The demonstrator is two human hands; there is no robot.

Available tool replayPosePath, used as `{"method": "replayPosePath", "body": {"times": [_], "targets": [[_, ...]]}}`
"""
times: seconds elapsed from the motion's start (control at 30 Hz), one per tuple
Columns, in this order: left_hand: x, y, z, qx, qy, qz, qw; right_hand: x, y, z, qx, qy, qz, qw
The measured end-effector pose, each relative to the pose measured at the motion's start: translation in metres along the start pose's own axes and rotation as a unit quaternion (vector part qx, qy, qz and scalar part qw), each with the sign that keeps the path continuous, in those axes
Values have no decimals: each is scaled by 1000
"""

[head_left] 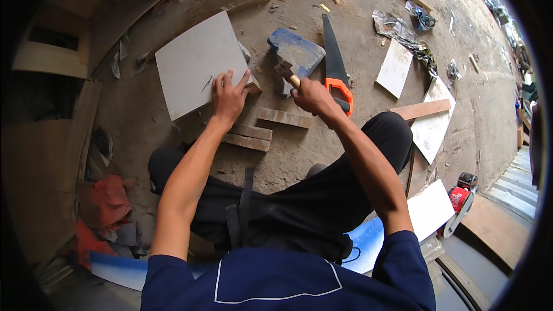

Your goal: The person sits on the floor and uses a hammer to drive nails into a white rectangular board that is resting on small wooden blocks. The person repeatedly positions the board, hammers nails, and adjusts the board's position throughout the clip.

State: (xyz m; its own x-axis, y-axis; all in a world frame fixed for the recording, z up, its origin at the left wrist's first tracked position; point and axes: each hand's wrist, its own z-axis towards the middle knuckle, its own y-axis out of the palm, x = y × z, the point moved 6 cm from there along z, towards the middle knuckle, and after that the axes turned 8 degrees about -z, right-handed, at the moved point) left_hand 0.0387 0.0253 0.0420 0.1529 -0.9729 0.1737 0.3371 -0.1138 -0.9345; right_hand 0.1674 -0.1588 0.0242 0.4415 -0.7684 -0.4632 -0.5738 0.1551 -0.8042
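A white board (193, 60) lies raised off the ground in front of me, with a few nails (207, 83) on its face. My left hand (228, 95) rests on the board's near right corner, fingers apart and pressing down. Under that corner a piece of wood (253, 87) shows. My right hand (313, 97) is closed round the handle of a hammer (285, 71), whose head hangs over a blue-and-grey stone block (296, 49). Just right of this hand lies a handsaw (334, 52) with an orange and black handle.
Short wood blocks (285, 117) lie between my knees. To the right are a small white panel (394, 69), a wooden strip (420, 109) on another white piece (432, 129), and a red-and-black power tool (459, 198). Wooden furniture (52, 57) stands at left, near orange cloth (109, 201).
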Motion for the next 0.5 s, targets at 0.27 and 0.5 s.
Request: {"method": "replayPosePath", "body": {"times": [0.27, 0.5], "targets": [[-3, -2, -9, 67, 7, -17, 998, 23, 43, 5, -61, -81, -50, 994], [-8, 34, -76, 275, -603, -483, 572, 20, 70, -3, -36, -198, -101, 974]]}}
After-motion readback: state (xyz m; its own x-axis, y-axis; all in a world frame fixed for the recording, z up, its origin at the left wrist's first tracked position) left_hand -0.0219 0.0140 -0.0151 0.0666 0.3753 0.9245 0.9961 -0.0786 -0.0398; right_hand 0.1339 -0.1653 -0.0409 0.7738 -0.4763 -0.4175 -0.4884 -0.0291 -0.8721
